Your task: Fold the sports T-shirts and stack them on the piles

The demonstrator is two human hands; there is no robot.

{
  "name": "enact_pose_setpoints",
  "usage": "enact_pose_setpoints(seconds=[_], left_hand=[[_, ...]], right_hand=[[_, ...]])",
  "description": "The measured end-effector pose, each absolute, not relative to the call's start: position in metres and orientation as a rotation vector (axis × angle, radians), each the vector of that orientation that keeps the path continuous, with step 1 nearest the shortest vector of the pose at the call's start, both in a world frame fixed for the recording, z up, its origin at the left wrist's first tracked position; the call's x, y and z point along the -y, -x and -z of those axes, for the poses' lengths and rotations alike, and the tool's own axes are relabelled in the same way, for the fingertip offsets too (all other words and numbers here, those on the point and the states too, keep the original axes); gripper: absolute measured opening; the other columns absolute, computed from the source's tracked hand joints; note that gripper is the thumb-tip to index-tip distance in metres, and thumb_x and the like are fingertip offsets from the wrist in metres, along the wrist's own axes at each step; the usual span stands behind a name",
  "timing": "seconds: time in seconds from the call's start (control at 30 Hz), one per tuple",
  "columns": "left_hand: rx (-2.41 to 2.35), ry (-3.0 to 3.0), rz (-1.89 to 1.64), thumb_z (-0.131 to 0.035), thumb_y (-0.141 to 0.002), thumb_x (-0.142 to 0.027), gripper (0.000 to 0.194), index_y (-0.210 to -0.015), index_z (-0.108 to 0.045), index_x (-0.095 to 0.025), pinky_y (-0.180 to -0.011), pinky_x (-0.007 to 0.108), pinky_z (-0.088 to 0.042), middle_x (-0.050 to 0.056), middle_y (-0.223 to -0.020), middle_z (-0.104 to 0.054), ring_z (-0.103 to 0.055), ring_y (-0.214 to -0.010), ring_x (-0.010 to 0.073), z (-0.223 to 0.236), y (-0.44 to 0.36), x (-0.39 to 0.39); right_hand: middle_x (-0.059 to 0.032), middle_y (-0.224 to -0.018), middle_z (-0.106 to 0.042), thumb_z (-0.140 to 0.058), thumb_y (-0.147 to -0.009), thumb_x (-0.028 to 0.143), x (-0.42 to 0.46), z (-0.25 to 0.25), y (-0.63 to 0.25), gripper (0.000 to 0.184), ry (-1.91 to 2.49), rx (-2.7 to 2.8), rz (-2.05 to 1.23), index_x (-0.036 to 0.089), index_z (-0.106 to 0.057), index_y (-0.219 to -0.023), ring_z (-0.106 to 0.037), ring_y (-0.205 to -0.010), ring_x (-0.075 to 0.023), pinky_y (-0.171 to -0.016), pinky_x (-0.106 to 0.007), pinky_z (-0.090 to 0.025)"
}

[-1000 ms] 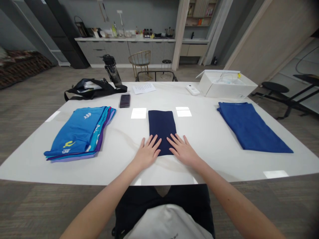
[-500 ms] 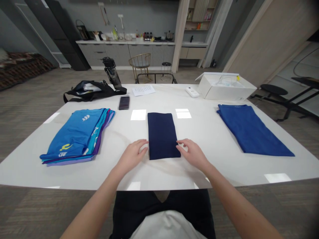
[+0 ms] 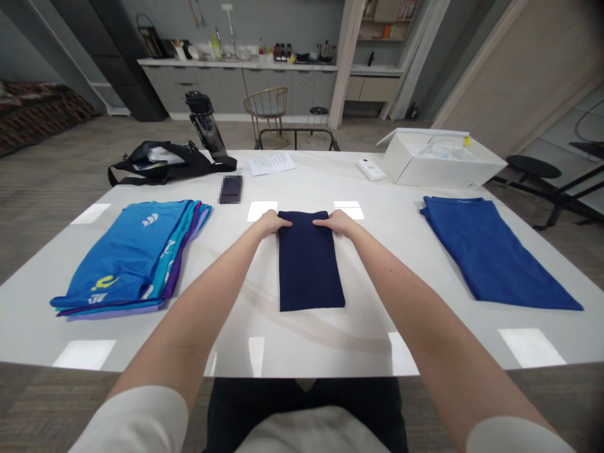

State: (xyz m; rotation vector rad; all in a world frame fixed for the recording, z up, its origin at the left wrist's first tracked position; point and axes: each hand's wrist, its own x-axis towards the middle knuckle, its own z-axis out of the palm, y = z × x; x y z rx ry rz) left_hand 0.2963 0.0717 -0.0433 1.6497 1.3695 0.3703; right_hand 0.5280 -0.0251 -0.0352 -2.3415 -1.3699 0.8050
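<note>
Where hands grip: left hand (image 3: 271, 221) and right hand (image 3: 337, 221), apart, pinch the far corners of the navy garment (image 3: 309, 267), keeping that edge level.
Garment's place: mid-table (image 3: 302, 346), between the blue stack (image 3: 127, 258) and blue shirt (image 3: 493, 251).

- The left arm (image 3: 198, 296) and right arm (image 3: 406, 289) reached forward and inward, almost straight, converging toward the middle of the view.
- The left hand (image 3: 271, 221) lay palm down, its fingers (image 3: 282, 216) close together and pointing inward.
- The right hand (image 3: 336, 221) mirrored it, palm down, with its fingers (image 3: 321, 221) also pointing inward.
- The two hands stayed apart, level with each other, their fingertips facing across a narrow gap.
- Both wrists were nearly straight, with only a slight bend.
- A white left sleeve (image 3: 136, 418) and right sleeve (image 3: 512, 437) covered the upper arms at the lower corners of the view.
</note>
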Motion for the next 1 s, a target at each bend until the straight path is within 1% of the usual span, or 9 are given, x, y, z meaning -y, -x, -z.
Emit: enact_pose_setpoints(seconds=[0.07, 0.13, 0.2, 0.27, 0.37, 0.47, 0.6, 0.83, 1.0], left_hand=[[-1.378, -1.603, -0.337, -0.092, -0.052, -0.028, 0.034, -0.067, -0.064, -0.016, -0.059, 0.032, -0.047, 0.001, -0.052, -0.057, -0.063, -0.064, 0.0228, 0.044, -0.300, -0.076], [-1.335, -1.547, -0.349, -0.089, -0.053, -0.024, 0.029, -0.065, -0.064, -0.016, -0.060, 0.033, -0.048, 0.003, -0.056, -0.062, -0.064, -0.065, 0.0231, 0.045, -0.303, -0.077], [-1.242, -1.508, -0.426, -0.085, -0.055, -0.022, 0.023, -0.070, -0.068, -0.015, -0.065, 0.035, -0.052, 0.006, -0.068, -0.070, -0.068, -0.071, 0.0248, 0.047, -0.305, -0.073], [-1.145, -1.494, -0.548, -0.081, -0.058, -0.023, 0.025, -0.080, -0.072, -0.015, -0.074, 0.036, -0.055, 0.007, -0.080, -0.075, -0.071, -0.081, 0.0261, 0.048, -0.306, -0.067], [-1.013, -1.449, -0.730, -0.080, -0.062, -0.027, 0.034, -0.093, -0.074, -0.016, -0.086, 0.038, -0.056, 0.007, -0.092, -0.078, -0.072, -0.092, 0.0260, 0.043, -0.304, -0.053], [-0.923, -1.376, -0.817, -0.083, -0.063, -0.033, 0.038, -0.097, -0.075, -0.015, -0.091, 0.039, -0.055, 0.008, -0.098, -0.079, -0.072, -0.096, 0.0263, 0.027, -0.303, -0.038], [-0.879, -1.336, -0.852, -0.083, -0.065, -0.038, 0.036, -0.089, -0.074, -0.014, -0.090, 0.040, -0.054, 0.009, -0.092, -0.078, -0.071, -0.093, 0.0274, -0.007, -0.312, -0.014], [-0.557, -1.605, -0.933, -0.074, -0.074, -0.033, 0.028, -0.096, -0.073, -0.015, -0.093, 0.037, -0.050, 0.005, -0.092, -0.076, -0.068, -0.096, 0.0248, -0.068, -0.365, 0.043], [-0.487, -1.899, -0.988, -0.067, -0.083, -0.033, 0.019, -0.094, -0.070, -0.018, -0.086, 0.034, -0.050, 0.002, -0.085, -0.071, -0.064, -0.089, 0.0221, -0.101, -0.416, 0.100]], right_hand=[[-0.0121, -0.078, -0.072, -0.086, -0.067, 0.059, 0.016, 0.035, -0.526, 0.051, 2.330, 1.347, -0.862, 0.013, -0.069, -0.082, -0.068, -0.069, -0.0245, -0.058, -0.031, -0.050], [-0.0128, -0.082, -0.074, -0.090, -0.065, 0.049, 0.010, 0.038, -0.524, 0.045, 2.296, 1.324, -0.876, 0.013, -0.070, -0.082, -0.070, -0.074, -0.0256, -0.062, -0.032, -0.053], [-0.0124, -0.087, -0.076, -0.089, -0.067, 0.039, 0.008, 0.043, -0.522, 0.034, 2.205, 1.279, -0.896, 0.013, -0.072, -0.082, -0.071, -0.080, -0.0263, -0.070, -0.033, -0.056], [-0.0108, -0.092, -0.077, -0.085, -0.072, 0.031, 0.013, 0.047, -0.519, 0.024, 2.053, 1.222, -0.914, 0.014, -0.074, -0.085, -0.073, -0.087, -0.0257, -0.077, -0.034, -0.057], [-0.0087, -0.102, -0.078, -0.078, -0.077, 0.027, 0.029, 0.048, -0.516, 0.023, 1.761, 1.125, -0.910, 0.015, -0.075, -0.097, -0.073, -0.095, -0.0240, -0.086, -0.035, -0.058], [-0.0078, -0.109, -0.078, -0.078, -0.075, 0.027, 0.051, 0.040, -0.518, 0.033, 1.549, 1.063, -0.853, 0.016, -0.075, -0.107, -0.072, -0.101, -0.0242, -0.092, -0.038, -0.057], [-0.0071, -0.106, -0.079, -0.077, -0.075, 0.034, 0.088, 0.016, -0.529, 0.034, 1.448, 1.043, -0.731, 0.016, -0.076, -0.105, -0.072, -0.102, -0.0265, -0.093, -0.042, -0.056], [-0.0045, -0.096, -0.078, -0.074, -0.077, 0.046, 0.183, -0.043, -0.560, 0.034, 1.430, 1.033, -0.408, 0.018, -0.075, -0.097, -0.070, -0.095, -0.0272, -0.088, -0.041, -0.056], [-0.0024, -0.091, -0.076, -0.073, -0.079, 0.047, 0.263, -0.078, -0.594, 0.033, 1.464, 0.970, -0.142, 0.019, -0.075, -0.096, -0.069, -0.094, -0.0267, -0.086, -0.041, -0.056]])
